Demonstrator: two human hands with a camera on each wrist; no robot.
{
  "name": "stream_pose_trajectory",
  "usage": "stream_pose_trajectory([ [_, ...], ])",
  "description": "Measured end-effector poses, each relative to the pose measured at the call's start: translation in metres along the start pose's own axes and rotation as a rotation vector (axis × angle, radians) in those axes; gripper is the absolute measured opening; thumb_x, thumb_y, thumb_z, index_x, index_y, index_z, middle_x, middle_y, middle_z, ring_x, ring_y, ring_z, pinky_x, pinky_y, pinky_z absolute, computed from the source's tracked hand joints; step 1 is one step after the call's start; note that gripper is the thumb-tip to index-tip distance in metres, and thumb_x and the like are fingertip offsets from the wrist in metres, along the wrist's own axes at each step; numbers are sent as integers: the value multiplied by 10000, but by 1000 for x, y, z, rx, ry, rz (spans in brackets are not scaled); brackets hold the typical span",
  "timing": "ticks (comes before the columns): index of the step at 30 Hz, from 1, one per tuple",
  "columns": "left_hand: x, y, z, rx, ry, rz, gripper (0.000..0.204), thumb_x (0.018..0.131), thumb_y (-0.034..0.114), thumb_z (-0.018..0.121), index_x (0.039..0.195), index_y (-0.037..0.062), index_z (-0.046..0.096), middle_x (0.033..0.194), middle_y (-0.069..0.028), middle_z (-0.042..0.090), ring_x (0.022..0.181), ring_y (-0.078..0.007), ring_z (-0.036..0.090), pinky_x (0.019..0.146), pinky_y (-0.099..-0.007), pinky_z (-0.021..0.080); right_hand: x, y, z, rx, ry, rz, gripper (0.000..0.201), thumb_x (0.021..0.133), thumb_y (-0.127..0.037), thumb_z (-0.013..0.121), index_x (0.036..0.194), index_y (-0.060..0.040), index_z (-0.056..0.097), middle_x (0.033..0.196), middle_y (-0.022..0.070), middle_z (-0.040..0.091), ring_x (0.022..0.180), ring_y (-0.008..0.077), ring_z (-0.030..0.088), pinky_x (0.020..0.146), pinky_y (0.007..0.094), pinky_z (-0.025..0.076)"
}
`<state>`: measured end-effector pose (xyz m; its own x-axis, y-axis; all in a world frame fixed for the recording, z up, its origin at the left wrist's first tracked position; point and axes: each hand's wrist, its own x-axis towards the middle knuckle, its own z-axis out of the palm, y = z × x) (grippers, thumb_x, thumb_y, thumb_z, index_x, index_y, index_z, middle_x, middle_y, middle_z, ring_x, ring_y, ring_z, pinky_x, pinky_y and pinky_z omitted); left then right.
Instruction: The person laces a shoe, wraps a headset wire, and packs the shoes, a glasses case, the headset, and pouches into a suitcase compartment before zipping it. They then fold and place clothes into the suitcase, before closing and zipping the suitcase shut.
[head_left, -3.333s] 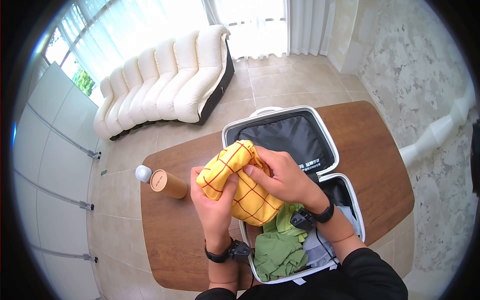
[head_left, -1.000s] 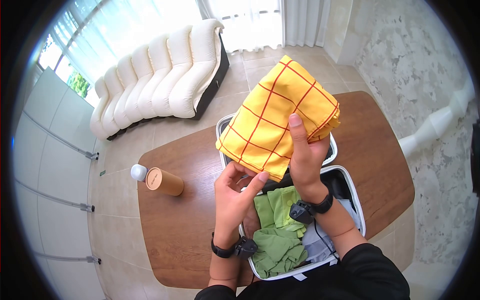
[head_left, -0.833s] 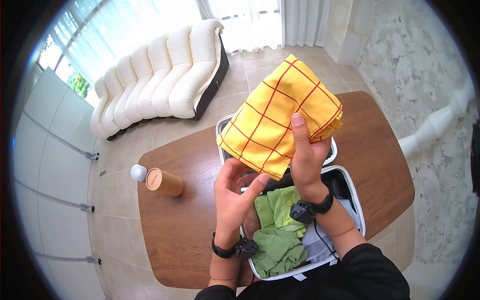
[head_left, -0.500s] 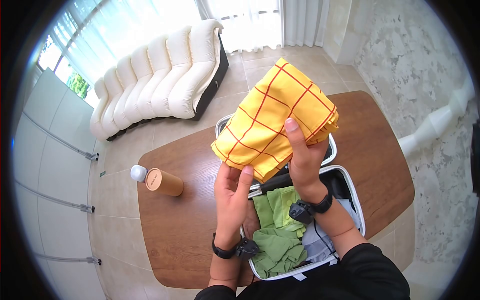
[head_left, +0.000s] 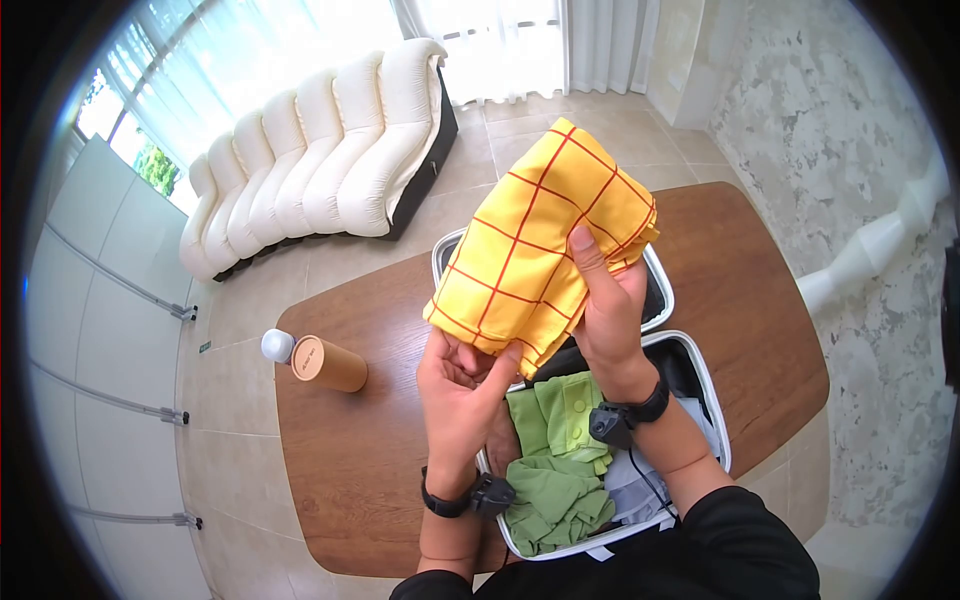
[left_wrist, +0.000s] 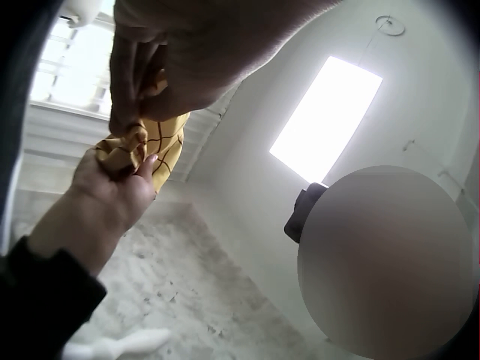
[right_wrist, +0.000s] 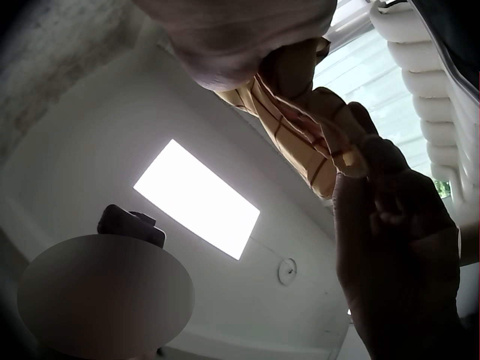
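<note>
A folded yellow cloth with red grid lines [head_left: 535,245] is held up over the open suitcase [head_left: 712,400] in the head view. My right hand [head_left: 612,318] grips its right side, thumb lying across the front and fingers behind. At the lower edge my left hand [head_left: 455,390] pinches the cloth near its corner, thumb in front and fingers curled beneath. From below, the right wrist view shows the layered edge of the cloth [right_wrist: 289,142] between the left thumb and fingers. In the suitcase's near half lie a crumpled green garment [head_left: 555,505], a folded lighter green one [head_left: 570,410] and greyish clothing [head_left: 635,490].
The suitcase stands on a brown wooden table [head_left: 400,470] with rounded corners. A cardboard tube [head_left: 335,365] and a white-capped container [head_left: 277,346] stand at its left side. A cream sofa [head_left: 320,150] is beyond the table.
The cloth was bunched lower down 3.3 s ago; it is now a flatter folded piece, raised higher. Over the last half second its right side shifts slightly left and the left hand lowers a little.
</note>
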<state>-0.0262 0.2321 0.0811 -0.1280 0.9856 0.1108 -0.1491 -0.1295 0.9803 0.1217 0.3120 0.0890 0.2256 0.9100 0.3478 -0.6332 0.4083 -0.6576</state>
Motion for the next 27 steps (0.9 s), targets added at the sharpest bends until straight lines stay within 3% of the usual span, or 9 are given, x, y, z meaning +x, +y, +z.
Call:
stream_pose_trajectory([
  [3, 2, 9, -5, -41, -61, 44, 366, 911, -14, 768, 1168, 20, 510, 1052, -50, 706, 969, -119, 703, 829, -257, 560, 0, -2, 0, -56, -24, -28, 316, 1033, -120, 680, 1319, -4, 609, 1259, 56, 701, 1130, 138, 659, 985, 292, 510],
  [6, 4, 13, -43, 81, -126, -36, 645, 904, 22, 763, 1395, 50, 346, 1191, -140, 686, 1070, -193, 691, 937, -336, 549, 2, -3, -2, -113, -60, -25, 314, 1028, -122, 690, 1309, -3, 619, 1242, 52, 711, 1121, 139, 664, 986, 294, 511],
  [8, 0, 25, -47, 49, -55, 23, 749, 910, 33, 752, 1492, 43, 282, 1270, -192, 663, 1129, -210, 676, 955, -339, 545, 2, -2, -1, -121, -76, -13, 315, 1023, -120, 698, 1304, -1, 622, 1235, 53, 714, 1117, 138, 666, 982, 295, 514],
  [12, -3, 31, -37, -77, -8, 92, 821, 911, 35, 748, 1555, 35, 239, 1299, -201, 648, 1170, -211, 654, 980, -336, 535, -2, 1, 1, -169, -121, 16, 319, 1010, -110, 713, 1295, 4, 628, 1223, 58, 720, 1109, 139, 672, 963, 293, 523],
  [14, 1, 27, -32, -23, -104, -2, 853, 915, 33, 754, 1581, 22, 221, 1320, -180, 642, 1161, -205, 655, 985, -323, 534, -4, 1, 0, -197, -158, 14, 320, 1007, -105, 715, 1294, 6, 628, 1223, 60, 720, 1108, 140, 672, 960, 293, 525],
  [15, 0, 28, -23, -23, -69, 6, 682, 933, 27, 750, 1507, -19, 384, 1293, -136, 668, 1120, -170, 665, 959, -303, 541, -5, 0, 0, -224, -192, 10, 321, 1005, -101, 718, 1293, 7, 628, 1223, 62, 720, 1108, 141, 673, 957, 292, 527],
  [16, 1, 24, -24, -23, -67, 8, 682, 933, 27, 750, 1507, -19, 384, 1293, -136, 668, 1120, -170, 665, 959, -303, 541, -5, 0, 1, -224, -194, 10, 321, 1005, -101, 718, 1293, 7, 628, 1223, 62, 720, 1108, 141, 673, 957, 292, 527],
  [19, 4, 13, -24, -2, -127, 17, 366, 962, 11, 732, 1304, -55, 619, 1184, -68, 725, 1029, -110, 679, 908, -272, 546, -6, -2, 2, -214, -187, 14, 320, 1002, -97, 720, 1290, 9, 629, 1221, 64, 721, 1107, 142, 674, 959, 291, 527],
  [27, -8, 23, -30, 63, -152, 63, 305, 940, -27, 733, 1233, -70, 661, 1117, -74, 737, 997, -131, 692, 892, -266, 543, 5, -12, -3, -159, -230, 33, 339, 1003, -88, 711, 1316, 11, 628, 1254, 66, 715, 1137, 151, 661, 980, 297, 518],
])
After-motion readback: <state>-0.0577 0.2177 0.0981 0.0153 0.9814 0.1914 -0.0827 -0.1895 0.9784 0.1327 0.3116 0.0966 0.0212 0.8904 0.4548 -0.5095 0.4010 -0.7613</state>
